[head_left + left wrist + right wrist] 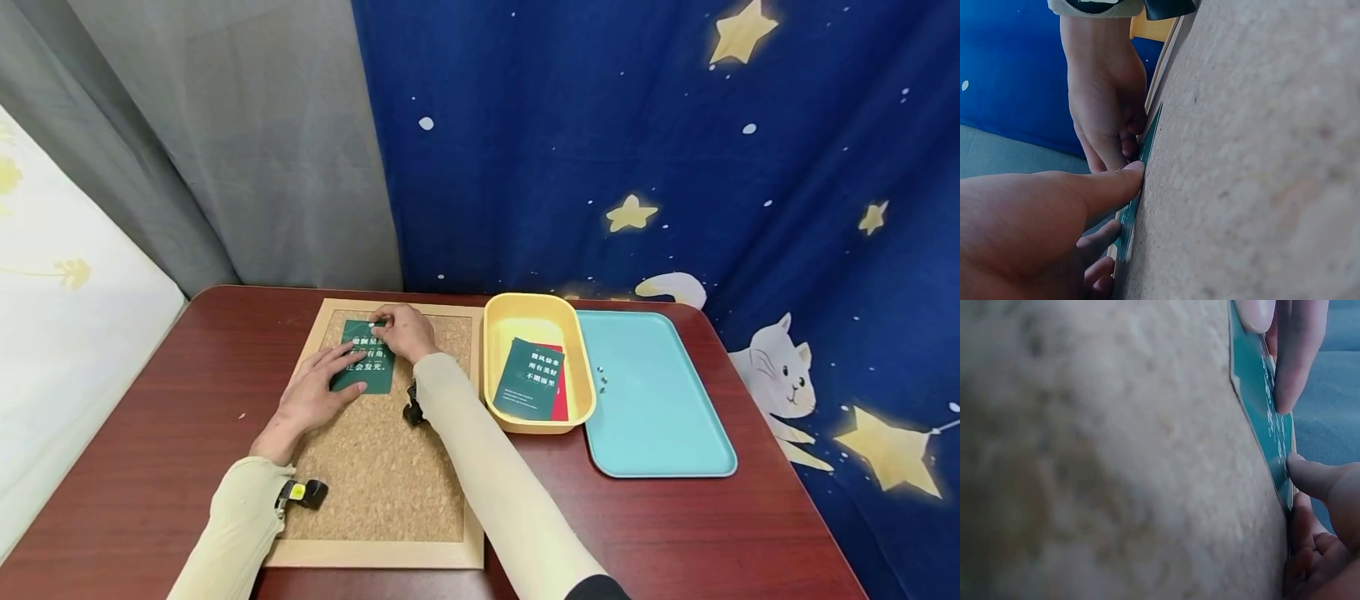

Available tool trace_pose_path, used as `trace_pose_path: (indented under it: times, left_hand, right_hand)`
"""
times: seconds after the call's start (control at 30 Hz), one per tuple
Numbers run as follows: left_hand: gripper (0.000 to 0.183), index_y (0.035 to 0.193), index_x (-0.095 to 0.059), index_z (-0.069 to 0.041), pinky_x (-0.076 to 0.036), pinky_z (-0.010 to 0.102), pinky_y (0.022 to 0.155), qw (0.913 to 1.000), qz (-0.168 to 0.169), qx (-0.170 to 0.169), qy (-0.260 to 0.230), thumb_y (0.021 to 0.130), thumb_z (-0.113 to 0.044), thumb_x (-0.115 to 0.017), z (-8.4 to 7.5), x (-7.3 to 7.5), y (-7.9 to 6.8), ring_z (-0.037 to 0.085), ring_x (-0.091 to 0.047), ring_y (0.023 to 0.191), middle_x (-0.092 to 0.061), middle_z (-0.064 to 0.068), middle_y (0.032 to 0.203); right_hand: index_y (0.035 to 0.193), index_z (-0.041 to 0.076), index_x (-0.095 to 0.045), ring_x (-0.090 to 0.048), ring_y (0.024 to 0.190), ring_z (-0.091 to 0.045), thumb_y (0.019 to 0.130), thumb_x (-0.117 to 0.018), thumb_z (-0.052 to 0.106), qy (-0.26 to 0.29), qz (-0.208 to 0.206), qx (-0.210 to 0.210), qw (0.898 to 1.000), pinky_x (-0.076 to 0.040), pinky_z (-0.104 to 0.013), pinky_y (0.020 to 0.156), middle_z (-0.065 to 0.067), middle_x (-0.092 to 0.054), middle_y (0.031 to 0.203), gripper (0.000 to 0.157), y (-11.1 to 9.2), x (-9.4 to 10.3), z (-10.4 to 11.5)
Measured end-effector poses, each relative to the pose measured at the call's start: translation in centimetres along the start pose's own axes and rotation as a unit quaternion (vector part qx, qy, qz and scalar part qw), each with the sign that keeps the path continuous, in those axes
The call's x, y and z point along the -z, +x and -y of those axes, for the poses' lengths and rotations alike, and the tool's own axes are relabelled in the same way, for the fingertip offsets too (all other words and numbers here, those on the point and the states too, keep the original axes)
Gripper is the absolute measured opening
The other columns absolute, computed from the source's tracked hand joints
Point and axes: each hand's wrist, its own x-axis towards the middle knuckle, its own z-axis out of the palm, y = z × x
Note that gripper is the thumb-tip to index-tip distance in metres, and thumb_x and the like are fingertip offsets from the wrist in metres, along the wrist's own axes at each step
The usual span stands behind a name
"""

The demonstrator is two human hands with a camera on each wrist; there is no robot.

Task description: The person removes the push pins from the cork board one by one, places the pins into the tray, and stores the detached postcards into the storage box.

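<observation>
A dark green card (375, 379) with white writing lies on the upper left of a cork board (378, 475). My left hand (318, 387) rests on the card's left side, fingers spread and thumb pressing its lower part. At the card's top edge, my right hand (407, 332) pinches a small pale thumbtack (371, 324) between thumb and index finger; its point is hidden. The left wrist view shows the left thumb (1113, 187) on the card, with the right hand (1107, 106) beyond it. In the right wrist view, the right thumb (1316, 478) touches the card (1260, 406).
Right of the board stands a yellow basket (495, 308) holding more green cards (528, 383) and a red card (560, 400). Beside it lies a light blue tray (660, 400) with several small shiny thumbtacks (603, 380) near its left edge. Curtains hang behind the table.
</observation>
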Motion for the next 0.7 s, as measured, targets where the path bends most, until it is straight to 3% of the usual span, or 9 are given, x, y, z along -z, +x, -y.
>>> trace_pose_path:
  times: [0.3, 0.7]
  left_hand:
    - [0.057, 0.147, -0.048, -0.015, -0.024, 0.066, 0.115, 1.0, 0.0, 0.002, -0.001, 0.095, -0.03, -0.066, 0.01, 0.08, -0.1, 0.047, -0.019, 0.149, -0.033, 0.016, 0.161]
    - [0.057, 0.147, -0.048, -0.017, -0.024, 0.066, 0.115, 1.0, 0.0, 0.006, -0.004, 0.095, -0.032, -0.066, 0.16, -0.17, 0.04, 0.045, -0.018, 0.15, -0.032, 0.014, 0.162]
  right_hand:
    - [0.1, 0.037, -0.075, -0.055, 0.065, -0.006, 0.09, -0.069, 0.042, -0.011, -0.023, -0.022, 0.999, -0.037, -0.02, 0.056, 0.013, -0.063, 0.077, 0.013, 0.45, -0.38, 0.31]
    - [0.089, 0.036, -0.078, -0.057, 0.068, -0.005, 0.087, -0.074, 0.042, 0.036, -0.039, -0.069, 0.996, -0.04, -0.02, 0.06, 0.016, -0.069, 0.077, 0.007, 0.49, -0.34, 0.5]
